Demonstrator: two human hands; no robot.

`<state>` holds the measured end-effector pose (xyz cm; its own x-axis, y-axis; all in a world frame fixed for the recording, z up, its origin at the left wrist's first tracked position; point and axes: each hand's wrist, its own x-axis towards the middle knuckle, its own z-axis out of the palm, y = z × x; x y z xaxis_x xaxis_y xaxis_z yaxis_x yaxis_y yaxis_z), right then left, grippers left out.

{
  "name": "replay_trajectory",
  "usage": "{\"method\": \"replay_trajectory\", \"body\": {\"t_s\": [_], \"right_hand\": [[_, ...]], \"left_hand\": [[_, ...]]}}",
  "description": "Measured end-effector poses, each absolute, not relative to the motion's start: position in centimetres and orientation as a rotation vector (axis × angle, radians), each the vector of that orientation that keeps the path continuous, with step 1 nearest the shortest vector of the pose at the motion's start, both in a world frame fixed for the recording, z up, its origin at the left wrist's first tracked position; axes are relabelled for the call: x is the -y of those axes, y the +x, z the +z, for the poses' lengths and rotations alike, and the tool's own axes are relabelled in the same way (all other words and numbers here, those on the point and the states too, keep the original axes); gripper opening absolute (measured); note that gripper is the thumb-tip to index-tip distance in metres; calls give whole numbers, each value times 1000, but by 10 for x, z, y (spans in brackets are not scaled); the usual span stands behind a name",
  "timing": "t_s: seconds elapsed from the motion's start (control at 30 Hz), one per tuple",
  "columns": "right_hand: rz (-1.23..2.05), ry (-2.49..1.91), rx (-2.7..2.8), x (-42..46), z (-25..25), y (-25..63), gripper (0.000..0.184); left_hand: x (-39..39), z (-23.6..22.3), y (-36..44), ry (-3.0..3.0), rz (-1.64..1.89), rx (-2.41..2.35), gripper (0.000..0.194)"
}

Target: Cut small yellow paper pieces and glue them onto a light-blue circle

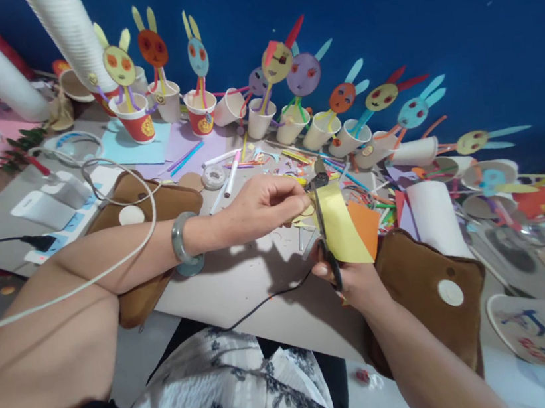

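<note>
My left hand [273,205], a bangle [183,242] on its wrist, pinches the edge of a yellow sheet of paper [343,225] between thumb and fingertips. My right hand [355,280] grips a pair of black-handled scissors [334,268], thumb and fingers at the handles. The scissor blades point away from me along the left side of the sheet, close to my left fingertips. The sheet hides most of my right fingers. Behind it shows an orange piece of paper [364,225]. Whether the blades are parted I cannot tell.
Paper cups holding rabbit-faced figures [135,118] line the blue wall. Paper scraps [267,161], a marker [232,172] and a tape roll [213,176] lie beyond my hands. Brown cushions [425,297] flank me. A white cable [144,244] crosses my left arm; a power strip [74,220] sits left.
</note>
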<state>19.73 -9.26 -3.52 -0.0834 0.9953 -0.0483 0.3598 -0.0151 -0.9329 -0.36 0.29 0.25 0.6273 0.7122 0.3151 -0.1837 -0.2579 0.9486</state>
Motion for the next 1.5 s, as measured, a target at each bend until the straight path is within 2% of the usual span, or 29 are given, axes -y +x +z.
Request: {"method": "replay_trajectory", "body": {"t_s": [0.67,1.5], "right_hand": [[1140,-1391,1473,93,-38,198,46],[1104,-1542,1421,93,-26,189,54]], "left_hand": [[-3,6,-4,1628,925,-510,18],[-3,8,-5,1682,872,-554,18]]}}
